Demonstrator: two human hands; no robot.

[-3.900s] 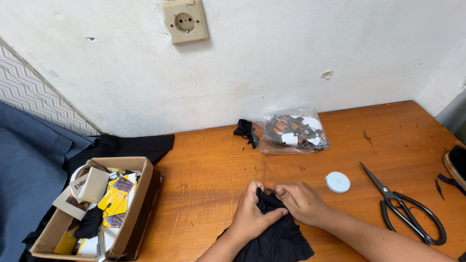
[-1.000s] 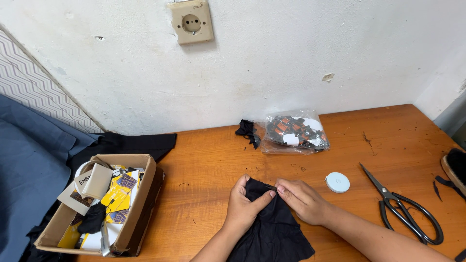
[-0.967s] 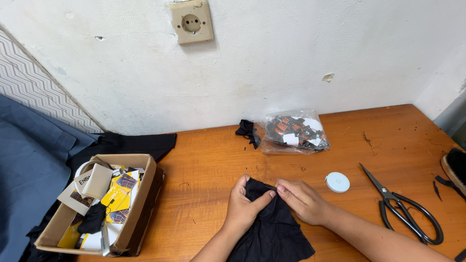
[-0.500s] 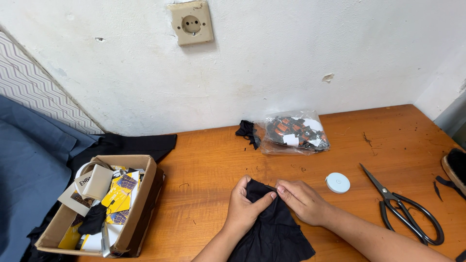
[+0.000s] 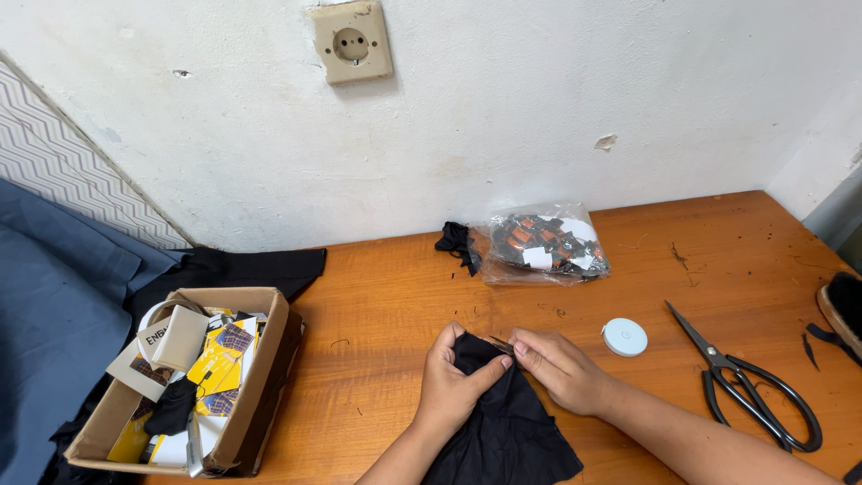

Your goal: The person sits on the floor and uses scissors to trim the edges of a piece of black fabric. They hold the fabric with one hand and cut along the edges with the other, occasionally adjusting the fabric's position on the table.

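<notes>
Cardboard box (image 5: 260, 377) of cards left on desk (image 5: 377, 296); plastic bag (image 5: 543, 247) by wall; white disc (image 5: 624, 337); black scissors (image 5: 750, 395) right.

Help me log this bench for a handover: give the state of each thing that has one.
Black cloth: bunched, top edge pinched by both hands.
Left hand: closed on cloth.
Right hand: pinching cloth.
Scissors: lying flat, blades shut.
Cardboard box: open, full of cards.
Plastic bag: lying filled by the wall.
Wall socket: nothing plugged in.
</notes>
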